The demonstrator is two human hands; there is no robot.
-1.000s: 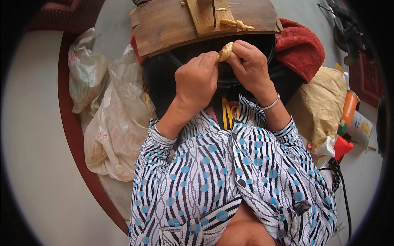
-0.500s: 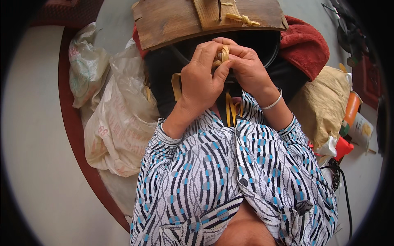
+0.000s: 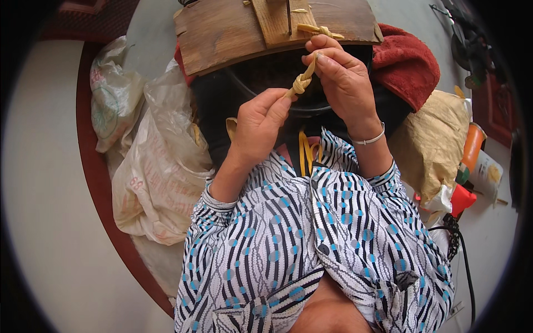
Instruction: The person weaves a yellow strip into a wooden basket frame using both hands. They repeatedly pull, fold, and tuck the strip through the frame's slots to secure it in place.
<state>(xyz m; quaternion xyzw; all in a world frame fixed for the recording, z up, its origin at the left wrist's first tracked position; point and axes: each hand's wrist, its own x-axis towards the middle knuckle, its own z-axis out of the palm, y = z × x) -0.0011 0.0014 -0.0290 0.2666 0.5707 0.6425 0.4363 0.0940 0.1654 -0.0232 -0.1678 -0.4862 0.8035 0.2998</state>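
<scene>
A knotted pale-yellow strip (image 3: pixel 301 84) is stretched at a slant between my two hands, its knot in the middle. My left hand (image 3: pixel 261 119) pinches its lower end between thumb and forefinger. Higher and to the right, my right hand (image 3: pixel 345 80) grips the upper end between thumb and fingertips. Beyond them, another knotted yellow strip (image 3: pixel 321 31) lies at the near edge of a curved wooden board (image 3: pixel 222 39). A thin dark metal spike (image 3: pixel 289 18) stands up from a lighter wood piece (image 3: pixel 272 25) on that board.
Beneath the board is a dark round basin (image 3: pixel 261 97), partly hidden. A red towel (image 3: pixel 408 66) hangs at the right. Plastic bags (image 3: pixel 161 177) lie at the left. To the right are a tan sack (image 3: pixel 436 144), an orange cylinder (image 3: pixel 473 147) and a black cable (image 3: pixel 468 277).
My hands have moved apart, the left toward me and the right outward. The strip, bunched between my fingers before, is now drawn out with its knot showing.
</scene>
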